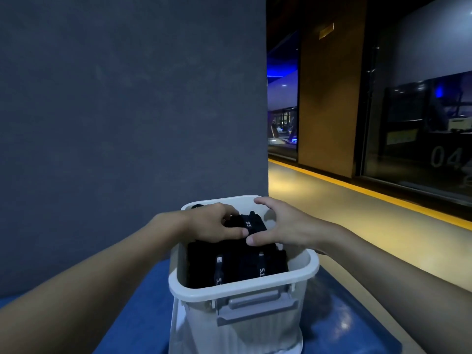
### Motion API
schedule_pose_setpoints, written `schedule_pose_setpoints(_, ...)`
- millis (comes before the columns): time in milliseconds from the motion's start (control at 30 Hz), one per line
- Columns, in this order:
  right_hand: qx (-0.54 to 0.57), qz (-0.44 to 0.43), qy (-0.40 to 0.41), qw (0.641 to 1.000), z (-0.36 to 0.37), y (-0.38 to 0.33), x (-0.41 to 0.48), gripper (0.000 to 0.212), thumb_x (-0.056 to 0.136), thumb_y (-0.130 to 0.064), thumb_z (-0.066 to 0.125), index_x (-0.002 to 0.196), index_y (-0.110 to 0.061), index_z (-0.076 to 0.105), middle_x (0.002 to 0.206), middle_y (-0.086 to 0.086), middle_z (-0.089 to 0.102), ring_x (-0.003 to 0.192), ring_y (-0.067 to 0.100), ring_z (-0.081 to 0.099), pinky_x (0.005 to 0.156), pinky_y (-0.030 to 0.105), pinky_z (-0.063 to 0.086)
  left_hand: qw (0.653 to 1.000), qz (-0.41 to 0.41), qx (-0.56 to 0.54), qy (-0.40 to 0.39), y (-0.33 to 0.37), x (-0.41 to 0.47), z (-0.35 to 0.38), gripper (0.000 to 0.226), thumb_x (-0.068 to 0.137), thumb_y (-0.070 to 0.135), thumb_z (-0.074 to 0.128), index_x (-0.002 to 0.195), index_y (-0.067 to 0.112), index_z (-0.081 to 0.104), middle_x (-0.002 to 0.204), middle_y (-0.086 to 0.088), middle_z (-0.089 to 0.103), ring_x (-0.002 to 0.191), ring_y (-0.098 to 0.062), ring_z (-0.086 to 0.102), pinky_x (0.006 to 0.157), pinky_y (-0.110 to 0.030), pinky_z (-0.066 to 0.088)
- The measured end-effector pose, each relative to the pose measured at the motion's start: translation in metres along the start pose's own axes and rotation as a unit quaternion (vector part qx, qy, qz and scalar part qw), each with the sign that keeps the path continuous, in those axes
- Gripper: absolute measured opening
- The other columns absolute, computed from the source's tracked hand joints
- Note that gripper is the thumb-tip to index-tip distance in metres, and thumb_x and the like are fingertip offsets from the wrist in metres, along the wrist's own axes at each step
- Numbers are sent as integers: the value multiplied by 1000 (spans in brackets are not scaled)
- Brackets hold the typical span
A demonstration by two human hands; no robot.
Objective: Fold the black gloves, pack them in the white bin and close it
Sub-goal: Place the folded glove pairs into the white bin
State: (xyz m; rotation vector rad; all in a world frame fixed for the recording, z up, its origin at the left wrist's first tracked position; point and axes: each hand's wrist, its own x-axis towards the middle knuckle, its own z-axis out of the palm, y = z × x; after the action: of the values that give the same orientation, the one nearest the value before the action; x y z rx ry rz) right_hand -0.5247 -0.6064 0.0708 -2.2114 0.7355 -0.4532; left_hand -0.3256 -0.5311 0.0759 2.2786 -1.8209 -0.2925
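**Gloves packed in the open bin**

Your left hand [217, 223] pinches the topmost fold of the black gloves [237, 267], which sit inside the open white bin [242, 290]. Your right hand [286, 226] arches loosely beside it, thumb touching the fabric. The bin stands on a blue surface [344, 318].

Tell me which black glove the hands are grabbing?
The far glove, at the back of the white bin: the left hand grips it and the right hand touches it. The front gloves lie free.
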Motion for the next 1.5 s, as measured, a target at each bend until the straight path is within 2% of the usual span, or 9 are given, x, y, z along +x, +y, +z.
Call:
schedule_pose_setpoints(233,-13,-7,-1,1000,-1,0,0,97,75,-33,83,153,-30,26,157,-7,25,140,16,31,98,23,34,996,15,87,14,8,2,8,82,80,72,60,148,30,38,140,6,55,128,-16,52,107,-36,41)
schedule_pose_setpoints(400,30,-1,25,999,0,-1,-2,89,78,-30,81,151,-27,30,147,6,41,119,14,44,91,23,39,997,37,51,49,7,-14,-1,69,84,70,57,141,34,45,132,9,60,122,-13,56,106,-35,43)
schedule_pose_setpoints(567,74,-4,32,997,-3,-5,-10,70,83,-22,77,143,-24,40,137,5,47,103,10,52,68,10,43,987,31,61,146,-6,-52,-4,57,84,72,44,129,39,54,128,20,58,122,-8,52,107,-47,38)
schedule_pose_setpoints(733,125,12,4,992,-6,-5,-25,66,87,-18,73,143,-27,40,118,-8,48,82,-2,53,54,4,44,943,37,-204,260,-21,-95,10,19,100,39,50,107,33,66,107,17,67,101,5,59,90,-22,45)
schedule_pose_setpoints(867,173,25,22,984,-1,-14,-32,62,88,-15,71,142,-26,43,101,-13,51,80,0,52,50,3,41,872,31,-364,326,-13,-100,27,27,103,25,44,97,24,70,99,9,72,100,-4,64,85,-25,47)
schedule_pose_setpoints(967,195,22,65,978,4,-23,-34,54,92,-20,66,141,-25,46,116,-6,52,88,5,51,60,10,37,820,36,-445,357,-10,-99,28,33,94,33,42,94,16,71,102,-4,73,106,-22,65,95,-41,49)
schedule_pose_setpoints(1133,227,0,77,971,14,-44,-29,46,94,-27,61,139,-24,48,130,-4,48,88,2,49,64,13,35,780,50,-489,387,-20,-108,15,36,86,38,42,92,18,71,107,-4,73,110,-20,65,99,-45,47)
schedule_pose_setpoints(1400,255,-36,58,964,70,-91,2,43,92,-30,63,134,-26,54,129,-3,55,93,-3,52,70,16,39,784,34,-450,425,-75,-158,-23,34,88,34,43,90,18,73,109,-1,73,113,-15,65,94,-42,47)
schedule_pose_setpoints(1500,267,-45,31,962,100,-112,13,45,92,-33,62,135,-27,53,129,-4,56,105,8,55,82,23,41,798,12,-413,440,-99,-187,-32,39,88,34,42,97,11,73,108,-2,73,111,-15,65,95,-42,48)
